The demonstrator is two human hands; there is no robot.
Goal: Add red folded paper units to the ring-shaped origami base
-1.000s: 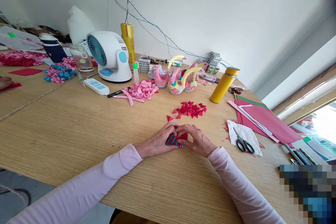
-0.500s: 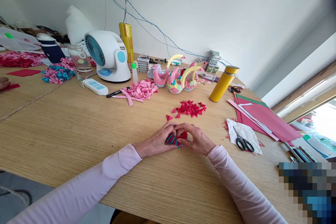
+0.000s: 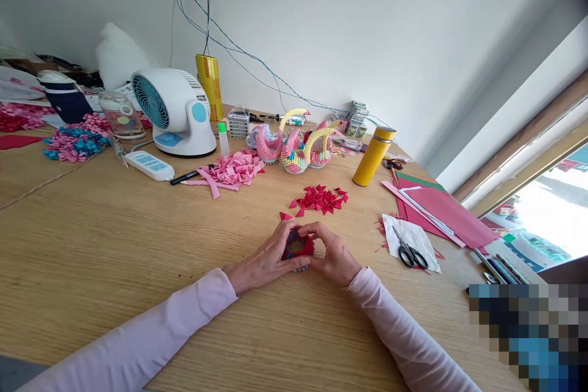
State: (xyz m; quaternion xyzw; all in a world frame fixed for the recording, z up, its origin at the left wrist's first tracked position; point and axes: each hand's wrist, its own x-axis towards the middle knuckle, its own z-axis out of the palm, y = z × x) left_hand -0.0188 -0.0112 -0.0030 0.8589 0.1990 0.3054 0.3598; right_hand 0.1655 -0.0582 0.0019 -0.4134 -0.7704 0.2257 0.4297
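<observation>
Between my two hands is a small ring of folded paper pieces (image 3: 307,246), red with blue-green, its open middle turned up toward me. Around its left side curls my left hand (image 3: 263,264), with the thumb along the near rim. My right hand (image 3: 339,258) grips the right side, fingertips at the far rim and thumb at the near one. Parts of the ring are hidden behind the fingers. Just beyond the hands lies a pile of red folded paper triangles (image 3: 323,199), with a few loose ones at its left.
Paper swans (image 3: 295,156) stand farther back, beside a heap of pink paper pieces (image 3: 239,167). A yellow bottle (image 3: 374,157) is at back right. Scissors (image 3: 411,255) lie on a white sheet near red paper (image 3: 450,214). At left are a fan (image 3: 181,113) and a power strip (image 3: 149,165).
The ring has tipped and opened between my hands, so its hollow middle now shows. My left thumb has come round to the near rim. The whole view has shifted slightly.
</observation>
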